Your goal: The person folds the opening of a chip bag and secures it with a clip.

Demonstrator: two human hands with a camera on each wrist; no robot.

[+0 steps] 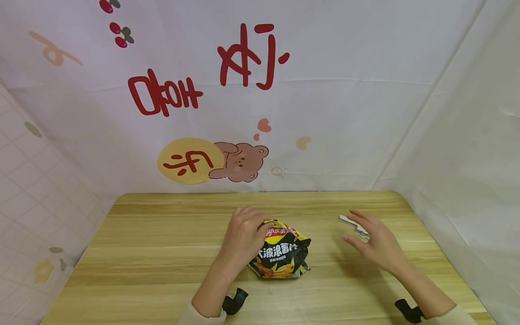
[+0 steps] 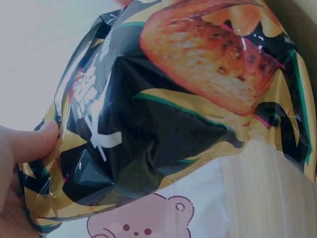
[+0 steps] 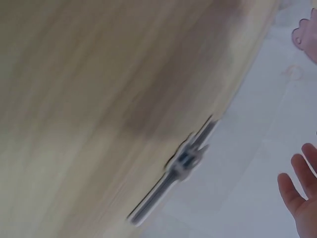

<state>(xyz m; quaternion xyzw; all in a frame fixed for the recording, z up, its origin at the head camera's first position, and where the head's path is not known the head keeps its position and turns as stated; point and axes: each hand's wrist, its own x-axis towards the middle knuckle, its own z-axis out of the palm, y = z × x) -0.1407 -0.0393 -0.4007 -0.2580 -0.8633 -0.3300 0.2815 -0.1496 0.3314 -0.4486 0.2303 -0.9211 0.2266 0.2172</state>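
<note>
A black and yellow bag of potato chips (image 1: 281,253) rests on the table, its front tilted up. My left hand (image 1: 245,232) grips the bag's upper left edge; in the left wrist view the thumb (image 2: 37,141) presses on the crinkled foil of the chip bag (image 2: 133,126). To the right, my right hand (image 1: 378,243) hovers with fingers spread and nothing between them. Partly behind its fingers lies a slim pale clip-like strip (image 1: 354,225). The right wrist view shows this strip (image 3: 185,161) blurred, long and narrow, with a small figure at its middle.
The wooden table (image 1: 146,243) ends at a white cloth backdrop (image 1: 345,113) printed with a bear (image 1: 243,162) and red characters. Cloth walls stand at both sides. Black bands (image 1: 234,301) show by the wrists.
</note>
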